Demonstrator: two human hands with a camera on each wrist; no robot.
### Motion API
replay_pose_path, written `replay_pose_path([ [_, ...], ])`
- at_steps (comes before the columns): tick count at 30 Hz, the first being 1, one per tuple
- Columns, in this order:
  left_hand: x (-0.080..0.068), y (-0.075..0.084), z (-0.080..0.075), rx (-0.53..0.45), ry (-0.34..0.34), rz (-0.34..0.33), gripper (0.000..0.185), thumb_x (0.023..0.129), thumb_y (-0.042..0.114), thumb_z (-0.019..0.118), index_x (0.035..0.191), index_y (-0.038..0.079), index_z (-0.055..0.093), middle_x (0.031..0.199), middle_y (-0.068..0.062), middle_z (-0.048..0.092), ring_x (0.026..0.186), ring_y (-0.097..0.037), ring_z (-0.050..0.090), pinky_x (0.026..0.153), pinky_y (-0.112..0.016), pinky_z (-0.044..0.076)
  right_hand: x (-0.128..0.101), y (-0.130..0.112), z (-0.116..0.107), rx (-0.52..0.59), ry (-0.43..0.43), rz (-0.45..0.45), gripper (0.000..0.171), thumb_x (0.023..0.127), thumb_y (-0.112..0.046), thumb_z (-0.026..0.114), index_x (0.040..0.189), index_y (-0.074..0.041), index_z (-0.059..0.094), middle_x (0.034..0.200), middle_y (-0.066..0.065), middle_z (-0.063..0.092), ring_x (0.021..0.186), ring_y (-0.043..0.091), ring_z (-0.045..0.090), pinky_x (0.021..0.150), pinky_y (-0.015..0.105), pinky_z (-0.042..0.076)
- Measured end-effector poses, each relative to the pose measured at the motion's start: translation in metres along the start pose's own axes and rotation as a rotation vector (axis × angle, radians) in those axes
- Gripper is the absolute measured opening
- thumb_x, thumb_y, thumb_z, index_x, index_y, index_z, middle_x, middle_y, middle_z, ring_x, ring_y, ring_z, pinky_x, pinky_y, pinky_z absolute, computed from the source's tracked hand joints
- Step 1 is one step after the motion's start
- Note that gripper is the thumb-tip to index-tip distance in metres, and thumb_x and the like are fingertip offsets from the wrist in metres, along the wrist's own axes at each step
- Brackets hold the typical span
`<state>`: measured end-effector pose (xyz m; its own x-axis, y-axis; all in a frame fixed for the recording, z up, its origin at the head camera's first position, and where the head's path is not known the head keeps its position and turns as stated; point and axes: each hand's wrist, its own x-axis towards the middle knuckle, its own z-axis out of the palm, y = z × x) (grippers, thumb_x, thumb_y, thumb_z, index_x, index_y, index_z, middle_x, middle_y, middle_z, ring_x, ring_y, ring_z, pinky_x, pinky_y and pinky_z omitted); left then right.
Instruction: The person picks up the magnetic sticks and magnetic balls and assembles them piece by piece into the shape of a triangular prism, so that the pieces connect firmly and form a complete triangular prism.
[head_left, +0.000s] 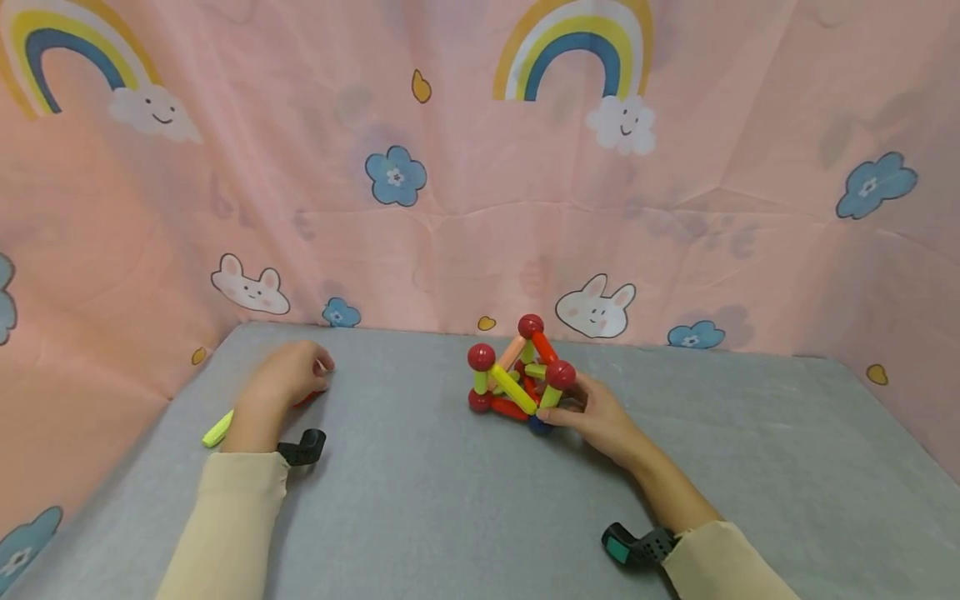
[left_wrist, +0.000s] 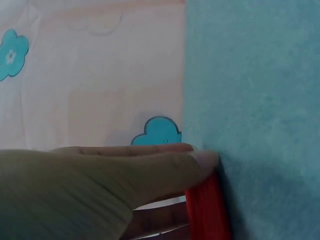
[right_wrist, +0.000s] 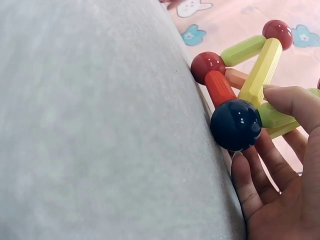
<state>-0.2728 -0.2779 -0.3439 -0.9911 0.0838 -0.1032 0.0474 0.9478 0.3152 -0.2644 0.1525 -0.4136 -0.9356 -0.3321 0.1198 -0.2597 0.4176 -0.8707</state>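
A grey table cover (head_left: 465, 492) fills the near ground. Behind it and up both sides hangs a pink cloth backdrop (head_left: 480, 208) printed with rainbows, smiling clouds, blue flowers and white rabbits. Near the left edge of the cover lies a yellow-green stick (head_left: 217, 430), partly hidden, so its full length perhaps runs further than shows.

We see glossy plastic balls (right_wrist: 235, 125) and smooth, satiny plastic rods (right_wrist: 263, 70) in the toy frame (head_left: 521, 377), a matt felt-like grey bench (head_left: 450, 492) cover, and creased printed cloth backdrop (head_left: 480, 183).
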Motion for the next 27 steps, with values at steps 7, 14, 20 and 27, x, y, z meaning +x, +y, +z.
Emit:
replay_pose_path([
  [7, -0.002, -0.005, -0.003, -0.038, -0.063, -0.063, 0.043, 0.079, 0.019, 0.082, 0.115, -0.002, 0.071, 0.104, -0.020, 0.070, 0.091, -0.030, 0.063, 0.082, -0.046, 0.053, 0.001, 0.000, -0.001, -0.015, 0.007, -0.012, 0.057, 0.090, -0.024, 0.075, 0.140, -0.007, 0.055, 0.142, 0.017, 0.060, 0.124, 0.033, 0.059, 0.107, 0.055, 0.048],
  [14, -0.001, -0.003, -0.002, -0.052, -0.076, 0.007, 0.029, 0.084, 0.014, 0.075, 0.109, -0.001, 0.072, 0.099, -0.017, 0.069, 0.086, -0.027, 0.061, 0.077, -0.040, 0.053, 0.001, 0.001, -0.004, 0.002, -0.015, 0.026, 0.063, 0.090, -0.031, 0.076, 0.144, -0.009, 0.052, 0.141, 0.017, 0.060, 0.120, 0.030, 0.059, 0.106, 0.050, 0.050],
  [20, 0.005, 0.035, 0.003, -0.065, 0.007, 0.163, 0.026, 0.091, 0.015, 0.070, 0.116, 0.006, 0.072, 0.105, -0.014, 0.072, 0.091, -0.026, 0.065, 0.082, -0.044, 0.054, 0.001, 0.004, -0.011, 0.182, 0.048, -0.009, 0.057, 0.089, -0.015, 0.076, 0.140, -0.008, 0.050, 0.129, 0.012, 0.063, 0.112, 0.021, 0.062, 0.100, 0.030, 0.053],
  [27, -0.003, 0.103, 0.004, -0.117, 0.269, 0.427, 0.029, 0.094, 0.017, 0.073, 0.122, 0.014, 0.072, 0.107, -0.005, 0.075, 0.096, -0.022, 0.068, 0.086, -0.042, 0.058, 0.000, 0.001, -0.021, 0.568, 0.082, -0.136, 0.042, 0.095, 0.002, 0.063, 0.122, -0.031, 0.070, 0.112, -0.010, 0.067, 0.103, 0.010, 0.061, 0.087, 0.021, 0.055],
])
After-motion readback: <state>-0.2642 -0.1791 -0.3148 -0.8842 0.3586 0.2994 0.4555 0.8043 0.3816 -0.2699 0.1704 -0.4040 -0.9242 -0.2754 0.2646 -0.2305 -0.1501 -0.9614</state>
